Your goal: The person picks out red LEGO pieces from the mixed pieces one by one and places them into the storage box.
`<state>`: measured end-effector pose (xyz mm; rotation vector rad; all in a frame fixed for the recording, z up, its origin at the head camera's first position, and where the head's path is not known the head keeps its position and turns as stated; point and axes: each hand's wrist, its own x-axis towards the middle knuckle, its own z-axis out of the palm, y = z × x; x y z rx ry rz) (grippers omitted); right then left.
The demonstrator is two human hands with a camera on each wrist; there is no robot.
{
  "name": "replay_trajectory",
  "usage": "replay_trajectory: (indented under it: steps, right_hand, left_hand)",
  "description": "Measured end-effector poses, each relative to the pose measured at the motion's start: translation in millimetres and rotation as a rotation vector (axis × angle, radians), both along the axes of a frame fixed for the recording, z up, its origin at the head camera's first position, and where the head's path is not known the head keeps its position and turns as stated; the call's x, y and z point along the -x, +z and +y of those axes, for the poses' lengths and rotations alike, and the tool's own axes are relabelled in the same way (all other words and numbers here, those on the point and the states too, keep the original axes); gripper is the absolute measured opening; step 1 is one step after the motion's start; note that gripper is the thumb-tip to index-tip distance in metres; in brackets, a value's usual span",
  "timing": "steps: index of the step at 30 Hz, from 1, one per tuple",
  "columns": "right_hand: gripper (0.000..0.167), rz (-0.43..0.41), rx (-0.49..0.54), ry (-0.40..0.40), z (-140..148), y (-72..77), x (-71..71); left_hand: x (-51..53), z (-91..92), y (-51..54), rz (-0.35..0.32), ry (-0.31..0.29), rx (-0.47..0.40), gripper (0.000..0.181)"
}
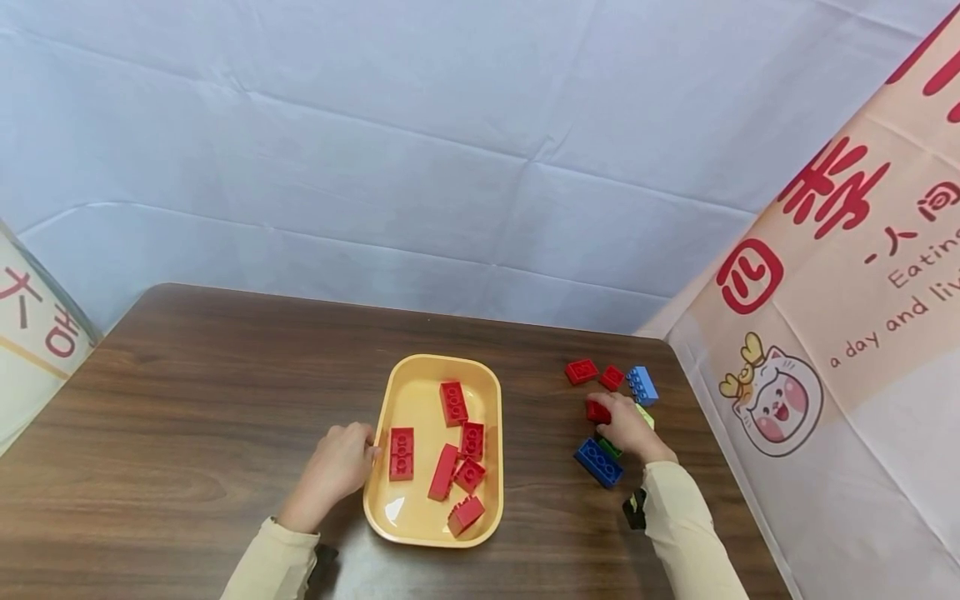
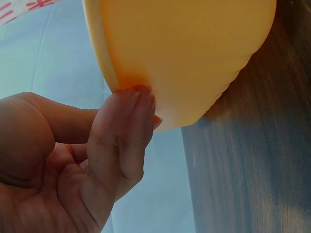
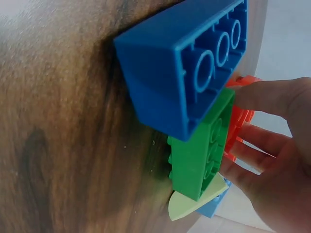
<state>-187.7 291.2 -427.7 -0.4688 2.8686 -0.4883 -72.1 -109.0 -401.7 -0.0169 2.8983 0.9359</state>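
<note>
Cream sleeves (image 1: 277, 557) nearest, yours. White cloth (image 1: 360, 167) hangs past the wood-grain table's (image 1: 217, 383) far edge. Your left hand (image 1: 339, 463) pinches the left rim of the yellow tray (image 1: 420, 396), red bricks (image 1: 453, 403) inside. Toward the table's far right corner, your right hand (image 1: 628, 427) pinches one red brick (image 1: 597, 412). Step looks like picking up; next move likely needs a lift clear of the green brick (image 3: 192, 162).

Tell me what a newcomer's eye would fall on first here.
Probably the yellow tray of red blocks on the table, its left rim pinched by the left hand. Then the right hand, at the right, gripping a red block near a green block and a dark blue block.
</note>
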Motion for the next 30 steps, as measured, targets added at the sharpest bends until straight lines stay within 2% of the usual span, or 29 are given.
replay_trajectory:
  steps: [6,15,19,22,25,26,30]
  right_hand:
    - [0.038,0.019,-0.015,0.015,0.6,-7.2,1.6]
    - [0.033,0.001,-0.010,0.008,-1.3,-4.8,0.4]
    - [0.031,0.027,0.019,0.059,3.2,-5.9,1.2]
    - [0.030,0.035,0.028,0.075,2.7,-1.5,-0.4]
    - [0.031,0.032,0.023,0.061,0.8,3.8,-2.0]
    - [0.031,0.010,0.013,0.037,-3.1,9.5,-4.8]
    - [0.032,0.015,-0.022,0.035,-5.6,17.9,-7.7]
  left_hand:
    - [0.4,0.1,-0.5,-0.004,0.003,-0.006,0.006]
    - [0.4,0.1,-0.8,-0.007,0.007,-0.004,0.006]
    - [0.1,0.0,-0.8,0.004,0.004,-0.008,0.005]
    - [-0.2,-0.1,-0.7,0.004,0.006,-0.013,0.005]
    - [-0.4,-0.2,-0.7,0.001,0.008,-0.014,0.005]
    - [-0.4,-0.3,-0.8,0.000,0.008,-0.013,0.005]
    - [-0.5,-0.3,-1.0,0.011,0.007,-0.011,0.005]
